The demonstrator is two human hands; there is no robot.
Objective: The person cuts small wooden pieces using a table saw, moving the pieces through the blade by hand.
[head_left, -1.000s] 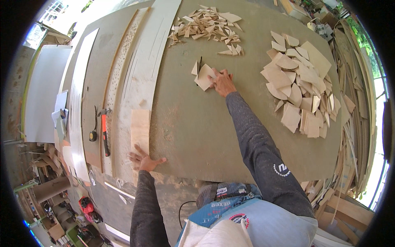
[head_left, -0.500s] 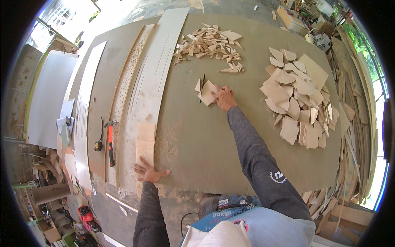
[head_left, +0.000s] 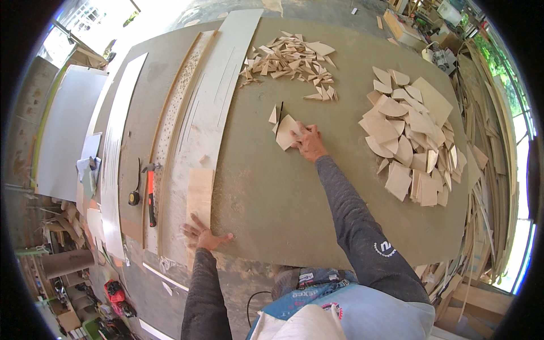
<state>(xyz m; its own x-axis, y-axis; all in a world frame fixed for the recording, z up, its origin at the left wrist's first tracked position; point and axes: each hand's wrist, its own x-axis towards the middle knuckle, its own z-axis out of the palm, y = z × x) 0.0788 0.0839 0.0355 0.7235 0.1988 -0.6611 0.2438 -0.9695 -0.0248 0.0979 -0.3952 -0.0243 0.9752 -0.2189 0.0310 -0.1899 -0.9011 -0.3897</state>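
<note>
My right hand (head_left: 310, 143) grips the right edge of a flat, pale plywood piece (head_left: 288, 134) near the middle of the table. Along that piece's left side stands a thin dark strip, like a saw blade (head_left: 280, 116); its lower part is hidden behind the wood. A small pointed offcut (head_left: 272, 115) lies just left of the blade. My left hand (head_left: 207, 234) rests with spread fingers on the near end of a narrow plywood board (head_left: 200, 192), its thumb pointing right.
Pointed scraps (head_left: 292, 59) lie at the far side; a heap of curved plywood pieces (head_left: 405, 133) covers the right. Left are a long white panel (head_left: 226, 73), a red-handled hammer (head_left: 151, 195) and a tape measure (head_left: 134, 198). Timber strips (head_left: 493, 141) stack beyond the right edge.
My right hand has drawn the plywood piece slightly toward me, and more of the piece now sits right of the blade. My left hand stays on the board.
</note>
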